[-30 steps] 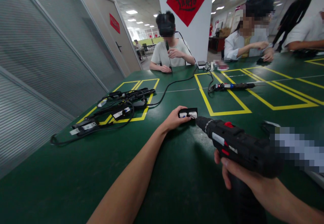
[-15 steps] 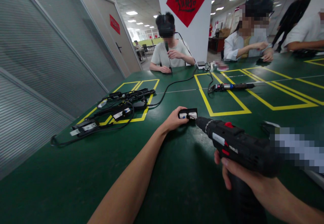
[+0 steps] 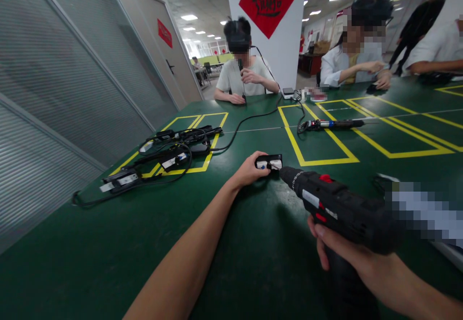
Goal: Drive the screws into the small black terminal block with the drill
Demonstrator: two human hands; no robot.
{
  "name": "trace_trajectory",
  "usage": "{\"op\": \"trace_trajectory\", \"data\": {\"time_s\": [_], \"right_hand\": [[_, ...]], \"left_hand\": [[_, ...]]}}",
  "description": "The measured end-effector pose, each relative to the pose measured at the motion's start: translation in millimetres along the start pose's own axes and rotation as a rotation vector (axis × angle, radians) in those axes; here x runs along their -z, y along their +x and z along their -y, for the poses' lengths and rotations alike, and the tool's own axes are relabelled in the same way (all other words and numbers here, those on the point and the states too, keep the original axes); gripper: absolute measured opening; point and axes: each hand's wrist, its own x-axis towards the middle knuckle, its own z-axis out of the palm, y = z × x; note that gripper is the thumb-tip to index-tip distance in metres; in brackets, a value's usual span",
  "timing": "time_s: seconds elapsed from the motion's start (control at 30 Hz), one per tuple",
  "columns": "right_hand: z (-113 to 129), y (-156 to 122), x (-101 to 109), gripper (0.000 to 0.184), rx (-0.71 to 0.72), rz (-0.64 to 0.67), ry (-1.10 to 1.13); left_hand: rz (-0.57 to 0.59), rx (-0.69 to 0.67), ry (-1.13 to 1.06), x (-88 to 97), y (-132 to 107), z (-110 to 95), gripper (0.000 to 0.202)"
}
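Observation:
My left hand (image 3: 252, 169) is closed around the left end of a small black block-shaped part (image 3: 275, 160) with white labels on its near face, held at the green table (image 3: 173, 252). In my right hand (image 3: 347, 252) is a black cordless drill (image 3: 336, 204) with red switches, its handle gripped from the right. The drill lies nearly level and points left, its chuck close to the part. A thin bit reaches to the labelled face; whether it sits in a screw is too small to tell.
Black adapters and cables (image 3: 177, 156) lie at left inside yellow tape outlines. A dark pen-like tool (image 3: 333, 124) with a cord rests at centre right. A blurred-out pale object (image 3: 427, 214) is at far right. Across the table a person (image 3: 246, 74) works with a screwdriver; other people are at right.
Both hands, the part and the drill stay almost in place; the drill has shifted very slightly. The view has tilted a little.

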Motion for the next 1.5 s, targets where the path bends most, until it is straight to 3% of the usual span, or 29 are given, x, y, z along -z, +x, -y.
{"op": "trace_trajectory", "data": {"time_s": [0.63,0.87,1.07,1.5], "right_hand": [[0.3,-1.4,1.1,0.022,-0.024,-0.037,0.03],[-4.2,0.3,0.5,0.037,-0.003,-0.02,-0.029],[-0.2,-0.2,0.4,0.023,-0.001,-0.026,0.027],[1.9,-1.0,0.0,0.021,-0.019,-0.03,0.058]], "left_hand": [[0.008,0.017,-0.043,0.5,-0.9,-2.0,0.048],[0.019,0.033,-0.086,-0.6,-0.6,-0.9,0.049],[0.025,0.038,-0.098,0.0,-0.5,-2.0,0.051],[0.024,0.029,-0.057,0.8,-1.1,-1.1,0.049]]}}
